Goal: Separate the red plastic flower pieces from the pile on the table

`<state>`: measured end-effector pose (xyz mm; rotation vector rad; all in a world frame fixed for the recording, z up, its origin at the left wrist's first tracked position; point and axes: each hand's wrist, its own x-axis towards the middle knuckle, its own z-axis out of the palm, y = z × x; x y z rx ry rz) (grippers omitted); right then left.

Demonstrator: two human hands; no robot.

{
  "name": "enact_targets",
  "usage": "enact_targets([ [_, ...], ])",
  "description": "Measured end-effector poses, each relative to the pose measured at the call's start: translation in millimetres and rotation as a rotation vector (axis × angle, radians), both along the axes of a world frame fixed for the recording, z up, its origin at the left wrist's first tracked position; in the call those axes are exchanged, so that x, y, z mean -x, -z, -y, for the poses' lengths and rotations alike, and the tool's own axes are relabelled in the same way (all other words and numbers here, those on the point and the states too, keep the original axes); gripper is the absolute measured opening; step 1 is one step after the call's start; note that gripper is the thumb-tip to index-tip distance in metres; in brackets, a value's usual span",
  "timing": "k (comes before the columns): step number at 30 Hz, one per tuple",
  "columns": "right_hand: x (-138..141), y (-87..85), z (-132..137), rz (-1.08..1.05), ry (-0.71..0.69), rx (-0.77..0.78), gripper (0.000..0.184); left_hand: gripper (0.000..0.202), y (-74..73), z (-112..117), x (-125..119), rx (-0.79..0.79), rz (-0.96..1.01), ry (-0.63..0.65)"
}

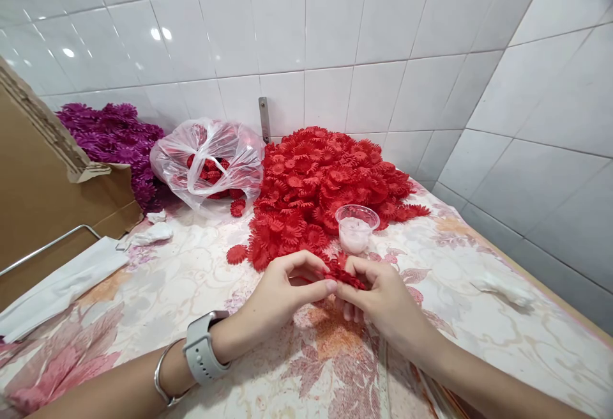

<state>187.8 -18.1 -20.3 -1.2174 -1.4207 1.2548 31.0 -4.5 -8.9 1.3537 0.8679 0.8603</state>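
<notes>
A cardboard box (pixel 48 157) stands left of a purple heap (pixel 112 138) and a clear plastic bag (pixel 175 157) holding red pieces (pixel 211 173). Next, before a red heap (pixel 325 176), fingers (pixel 316 291) of the left hand (pixel 290 286) and right hand (pixel 380 291) pinch a red fringed piece (pixel 347 275) near a clear cup (pixel 376 221) of white substance (pixel 353 240); the floral-covered desk (pixel 191 266) meets tiled walls (pixel 330 23).

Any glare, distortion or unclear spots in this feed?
Head view: bright reflections on the white wall tiles, sheen on the plastic bag; head view: edges stretched, top-right corner dark; head view: red petals between the fingers hard to tell apart.
</notes>
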Motion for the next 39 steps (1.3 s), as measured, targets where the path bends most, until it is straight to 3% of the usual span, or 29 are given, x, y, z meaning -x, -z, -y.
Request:
enact_targets([
  [2,0.6,-1.0,-0.4,0.021,-0.014,-0.026,0.024,0.012,0.7,-0.9,0.1,0.082,0.069,0.008],
  [5,1.7,-3.4,-2.4,-0.109,-0.075,-0.018,0.019,0.014,0.8,-1.9,0.0,0.200,0.204,-0.014],
  [12,4.8,-2.6,-3.4,-0.363,-0.048,0.015,0.030,0.024,-0.2,-0.2,-2.8,0.286,0.353,-0.065],
  [22,8.1,-3.0,-0.5,-0.501,0.031,0.076,0.027,0.029,-1.8,3.0,-2.0,0.376,0.363,-0.155],
  [27,2.5,-8.8,-4.8,-0.538,0.165,0.084,0.030,0.023,-2.9,-8.9,3.0,0.115,0.368,-0.246],
  [29,0.5,-10.8,-6.4,-0.509,0.155,0.129,0.029,0.018,-1.4,-13.6,6.2,-0.092,0.190,-0.302],
  [32,0.2,-11.1,-6.9,-0.428,0.071,0.149,0.025,0.035,0.0,-13.8,9.4,-0.475,-0.149,-0.339],
  [34,0.9,-9.9,-6.5,-0.349,0.026,0.112,0.025,0.037,-1.4,-9.8,9.5,-0.638,-0.285,-0.310],
  [36,1.6,-8.4,-6.0,-0.275,-0.004,0.077,0.026,0.023,-4.3,-4.8,8.0,-0.639,-0.325,-0.247],
  [39,2.2,-6.5,-5.4,-0.218,-0.025,0.064,0.028,0.009,-7.5,0.5,4.9,-0.503,-0.301,-0.134],
])
